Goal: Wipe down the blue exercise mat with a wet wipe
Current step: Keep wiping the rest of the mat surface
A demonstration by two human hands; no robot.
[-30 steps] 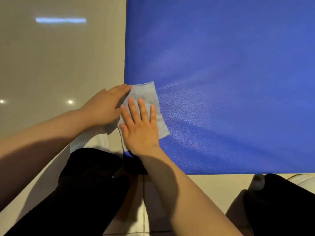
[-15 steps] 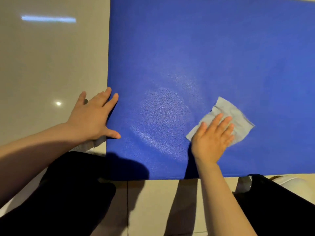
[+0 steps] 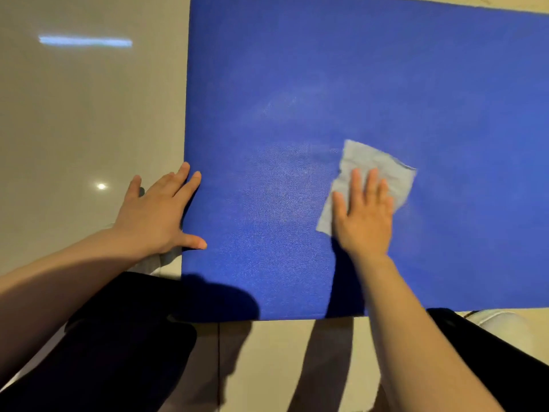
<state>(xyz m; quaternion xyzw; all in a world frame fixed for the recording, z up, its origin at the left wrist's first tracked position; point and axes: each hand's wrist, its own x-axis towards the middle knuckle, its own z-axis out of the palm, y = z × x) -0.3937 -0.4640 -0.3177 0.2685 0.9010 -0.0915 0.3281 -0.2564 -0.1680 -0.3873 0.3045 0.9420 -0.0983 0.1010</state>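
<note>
Glossy beige floor carries the blue exercise mat, its left edge pinned by the flat, spread left hand while the open right hand presses the limp wet wipe (likely to bunch) at four o'clock of center.

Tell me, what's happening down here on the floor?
A person is wiping a blue exercise mat laid on a glossy beige tiled floor. The right hand presses a pale grey wet wipe flat on the mat. The left hand rests open at the mat's left edge, steadying it.
</note>
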